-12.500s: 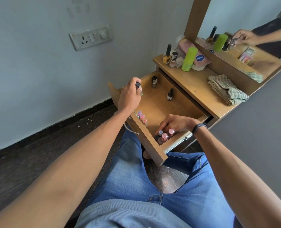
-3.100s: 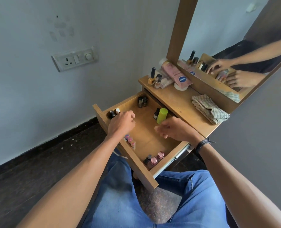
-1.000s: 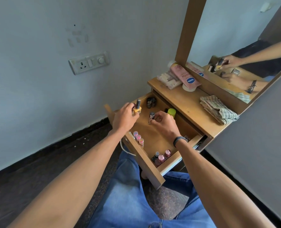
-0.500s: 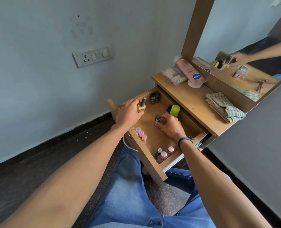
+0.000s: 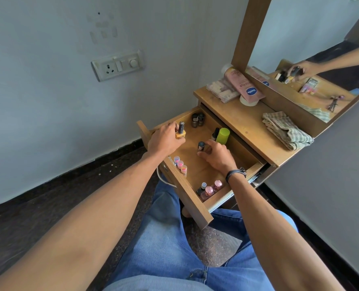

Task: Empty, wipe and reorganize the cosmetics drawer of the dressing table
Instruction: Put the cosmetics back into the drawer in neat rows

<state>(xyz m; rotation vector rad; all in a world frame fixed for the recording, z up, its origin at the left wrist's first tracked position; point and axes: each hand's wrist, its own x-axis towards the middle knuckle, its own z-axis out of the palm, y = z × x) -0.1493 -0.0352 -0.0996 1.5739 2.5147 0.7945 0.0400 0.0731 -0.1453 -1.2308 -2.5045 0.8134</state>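
Drawer point(image 5: 187, 194): standing open beneath the counter point(image 5: 243, 122), out over a lap in blue jeans point(image 5: 170, 238); small bottles grouped along its walls and in its corners.
Left hand point(image 5: 162, 140): at the drawer's far-left corner, fingers point(image 5: 172, 129) curled round a yellow polish bottle point(image 5: 180, 134). The bottle is upright with its black cap on top; cannot tell whether its base rests on anything.
Right hand point(image 5: 217, 158): low over the middle of the drawer, fingers point(image 5: 212, 143) and thumb closed on a small dark-capped bottle point(image 5: 201, 146), held upright; black wristband point(image 5: 235, 175) on the wrist.
Back-left corner: two dark bottles point(image 5: 197, 120) side by side, touching, close to the rear wall.
Back right: green tube point(image 5: 223, 135) standing upright, a black-topped bottle point(image 5: 215, 133) just beside it, both near the right hand.
Front wall: three small vials point(image 5: 180, 164) with pink and pale caps, in a row against the inside of the front panel.
Near-right corner: three small bottles point(image 5: 209, 190), two of them pink, packed together.
Counter top: folded checked cloth point(image 5: 285, 130) toward the right end. Pink lotion bottle point(image 5: 240, 84) tilted, cap end down, leaning by the mirror point(image 5: 321, 28) frame; clear case point(image 5: 221, 91) just beside it.
Wall: white switch plate point(image 5: 117, 65), well left of the counter.
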